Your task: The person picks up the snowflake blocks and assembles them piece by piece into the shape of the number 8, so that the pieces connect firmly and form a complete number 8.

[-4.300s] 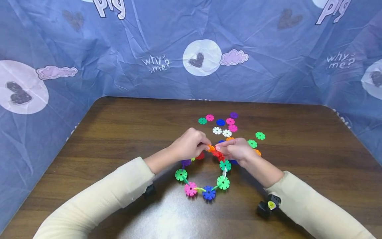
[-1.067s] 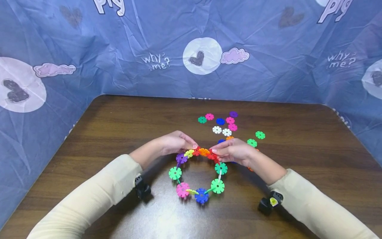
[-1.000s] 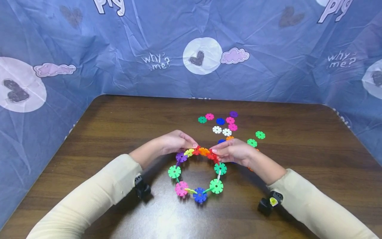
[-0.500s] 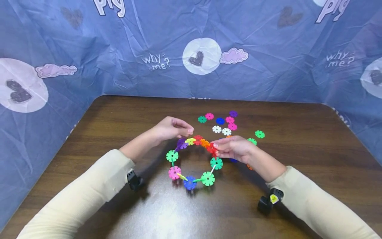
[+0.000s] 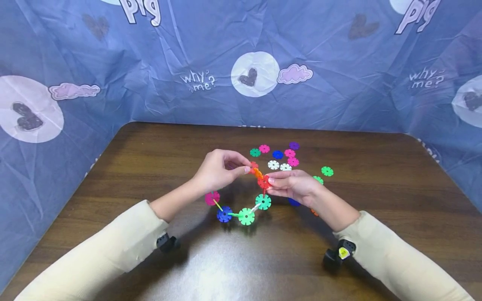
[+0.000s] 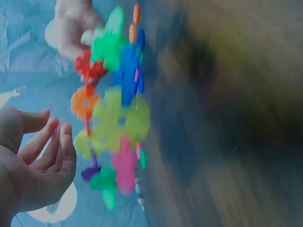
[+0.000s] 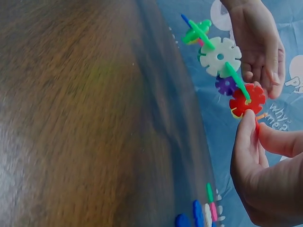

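L hand [image 6: 40, 172] w/ fingers loosely bent, next to blurry disc chain [image 6: 111, 135]; R hand [image 6: 75, 23] up top.
Big yellow disc [image 6: 106, 118] mid-view w/ blue disc [image 6: 128, 75] above, pink disc [image 6: 125, 170] below, orange disc [image 6: 85, 111] upper left. Gap btwn L hand & chain. R hand by red disc [image 6: 90, 71], contact too blurry to call. Edge-on discs [image 6: 137, 13] behind, along desk [image 6: 227, 156]; blue cloth [image 6: 23, 66] beyond.

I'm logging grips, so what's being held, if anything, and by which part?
The right hand pinches the chain of multicoloured, notched, round plastic discs by a red disc; the left hand holds nothing, its fingers apart from the chain.
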